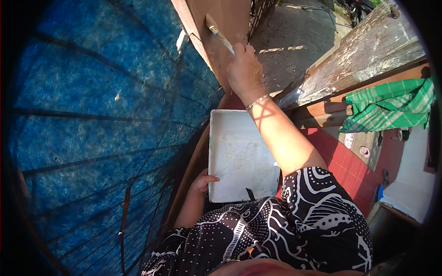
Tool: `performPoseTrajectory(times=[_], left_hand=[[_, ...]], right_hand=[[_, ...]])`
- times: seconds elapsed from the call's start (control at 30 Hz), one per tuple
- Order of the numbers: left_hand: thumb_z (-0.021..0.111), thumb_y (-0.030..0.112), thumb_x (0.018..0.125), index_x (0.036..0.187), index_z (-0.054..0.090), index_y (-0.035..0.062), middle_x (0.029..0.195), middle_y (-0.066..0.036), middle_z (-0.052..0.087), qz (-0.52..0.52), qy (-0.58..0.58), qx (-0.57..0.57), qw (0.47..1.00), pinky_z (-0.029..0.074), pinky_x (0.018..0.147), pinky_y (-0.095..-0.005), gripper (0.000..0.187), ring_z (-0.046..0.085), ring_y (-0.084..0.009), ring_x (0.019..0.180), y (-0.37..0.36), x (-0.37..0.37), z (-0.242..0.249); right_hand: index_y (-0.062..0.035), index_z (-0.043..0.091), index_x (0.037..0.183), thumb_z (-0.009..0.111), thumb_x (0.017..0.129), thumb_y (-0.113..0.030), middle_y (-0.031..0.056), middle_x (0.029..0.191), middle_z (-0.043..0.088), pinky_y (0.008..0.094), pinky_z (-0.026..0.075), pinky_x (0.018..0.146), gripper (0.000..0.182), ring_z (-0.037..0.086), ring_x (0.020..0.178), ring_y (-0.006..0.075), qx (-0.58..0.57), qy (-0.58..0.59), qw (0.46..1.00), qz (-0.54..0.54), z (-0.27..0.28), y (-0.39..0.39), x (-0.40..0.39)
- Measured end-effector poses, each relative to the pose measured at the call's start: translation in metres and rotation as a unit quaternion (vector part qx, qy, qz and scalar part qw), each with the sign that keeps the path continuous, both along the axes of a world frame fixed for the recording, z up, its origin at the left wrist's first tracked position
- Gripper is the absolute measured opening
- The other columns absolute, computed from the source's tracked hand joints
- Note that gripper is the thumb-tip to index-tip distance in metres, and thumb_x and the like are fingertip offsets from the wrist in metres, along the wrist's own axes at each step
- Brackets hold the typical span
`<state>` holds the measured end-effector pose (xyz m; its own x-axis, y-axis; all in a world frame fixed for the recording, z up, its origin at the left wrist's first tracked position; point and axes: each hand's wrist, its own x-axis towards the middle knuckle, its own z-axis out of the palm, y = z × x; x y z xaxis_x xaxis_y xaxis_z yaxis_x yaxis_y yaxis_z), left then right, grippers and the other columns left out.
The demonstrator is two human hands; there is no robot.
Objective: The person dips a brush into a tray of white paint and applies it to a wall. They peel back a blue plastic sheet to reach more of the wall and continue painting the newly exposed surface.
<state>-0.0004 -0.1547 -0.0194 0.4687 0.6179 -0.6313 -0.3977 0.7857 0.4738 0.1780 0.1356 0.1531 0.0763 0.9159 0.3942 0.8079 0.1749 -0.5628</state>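
Observation:
My right hand (pixel 244 69) grips a paintbrush (pixel 223 40) by its pale handle. The brush's brown bristles lie against, or very close to, an upright wooden post (pixel 228 20) at the top of the view. With my left hand (pixel 201 181) I hold a shallow white rectangular tray (pixel 239 142) at its lower left edge, the thumb over the rim. Faint marks show on the tray's floor, and a small dark strip (pixel 250 193) lies by its near edge. My left fingers beneath the tray are hidden.
A blue sheet (pixel 92 96) with dark lines fills the left side. At the upper right runs a weathered wooden beam (pixel 354 50) with flaking paint. A green checked cloth (pixel 386 106) hangs over wood at the right, above red floor tiles (pixel 338 163). Grey paving (pixel 294 37) lies beyond.

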Motion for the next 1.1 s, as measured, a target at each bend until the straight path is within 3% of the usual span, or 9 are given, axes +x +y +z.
performPoseTrajectory(times=[0.17,0.3,0.37,0.43,0.7,0.77,0.9,1.0,1.1], left_hand=[[0.065,0.005,0.065,0.125,0.049,-0.0054,0.115,-0.016,0.06,0.037,0.003,0.008,0.999,0.045,0.094,-0.039,0.063,0.059,-0.0274,0.105,-0.024,-0.009,0.003],[0.064,0.005,0.065,0.129,0.044,-0.0046,0.119,-0.017,0.058,0.055,-0.012,0.014,0.998,0.043,0.096,-0.0393,0.068,0.057,-0.0283,0.109,-0.044,-0.023,0.009],[0.064,0.005,0.065,0.129,0.044,-0.0045,0.119,-0.017,0.057,0.067,0.002,-0.01,0.998,0.044,0.096,-0.0395,0.068,0.057,-0.0289,0.109,-0.06,-0.032,0.009],[0.064,0.005,0.065,0.129,0.044,-0.0045,0.119,-0.017,0.057,0.08,0.009,-0.006,0.997,0.044,0.095,-0.0396,0.068,0.057,-0.0293,0.109,-0.077,-0.039,0.007],[0.064,0.002,0.062,0.126,0.047,-0.0058,0.115,-0.017,0.06,0.149,0.039,-0.001,0.988,0.045,0.094,-0.0385,0.067,0.059,-0.0291,0.106,-0.145,-0.054,0.026],[0.063,0.001,0.062,0.126,0.047,-0.0062,0.114,-0.016,0.06,0.178,0.051,-0.007,0.983,0.046,0.094,-0.0381,0.066,0.059,-0.0293,0.106,-0.163,-0.055,0.028],[0.063,0.0,0.061,0.125,0.048,-0.0062,0.114,-0.017,0.061,0.214,0.043,-0.019,0.976,0.046,0.094,-0.0383,0.066,0.059,-0.0297,0.106,-0.2,-0.05,0.022],[0.064,-0.001,0.061,0.124,0.049,-0.006,0.114,-0.017,0.06,0.256,0.025,-0.034,0.966,0.046,0.094,-0.0386,0.066,0.059,-0.0301,0.105,-0.221,-0.039,0.023],[0.064,-0.002,0.06,0.124,0.049,-0.0062,0.113,-0.017,0.06,0.291,0.026,-0.046,0.955,0.046,0.094,-0.0387,0.065,0.059,-0.0303,0.105,-0.238,-0.029,0.018]], right_hand=[[-0.0075,0.055,0.094,0.06,0.08,-0.009,0.0176,0.093,0.055,0.0466,0.047,0.072,0.015,0.057,0.087,0.0397,-0.066,0.024,0.996,0.055,-0.034,-0.058,0.028],[-0.0021,0.058,0.094,0.063,0.079,-0.008,0.0155,0.08,0.062,0.039,0.048,0.067,0.017,0.062,0.074,0.0278,-0.141,0.156,0.977,0.03,-0.033,-0.076,0.072],[0.0006,0.057,0.09,0.062,0.083,-0.006,0.0052,0.073,0.06,0.0247,0.043,0.054,0.011,0.054,0.061,0.01,-0.155,0.345,0.923,0.077,-0.048,-0.089,0.094],[-0.0026,0.056,0.087,0.062,0.084,-0.006,0.0036,0.07,0.057,0.021,0.037,0.044,0.007,0.051,0.054,0.0075,-0.321,0.467,0.821,0.073,-0.011,-0.116,0.108],[-0.0053,0.054,0.088,0.062,0.083,-0.007,0.0051,0.071,0.057,0.0194,0.035,0.04,0.01,0.053,0.052,0.0097,-0.49,0.581,0.647,0.062,-0.02,-0.228,0.096],[-0.0035,0.055,0.091,0.062,0.083,-0.006,0.0053,0.073,0.057,0.0189,0.036,0.042,0.01,0.053,0.054,0.0095,-0.492,0.568,0.656,0.07,-0.023,-0.24,0.087],[0.0016,0.054,0.098,0.059,0.084,-0.001,0.0046,0.079,0.058,0.0196,0.039,0.044,0.014,0.056,0.06,0.0085,-0.29,0.428,0.855,0.039,-0.024,-0.224,0.075],[0.0007,0.052,0.113,0.056,0.088,-0.001,0.0014,0.082,0.058,0.0193,0.04,0.059,0.025,0.05,0.069,0.0047,-0.092,0.388,0.911,0.105,-0.01,-0.173,0.072],[-0.0028,0.052,0.125,0.052,0.093,-0.006,-0.0036,0.077,0.055,0.0146,0.03,0.048,0.032,0.039,0.056,-0.0009,-0.01,0.355,0.926,0.129,0.022,-0.103,0.065]])
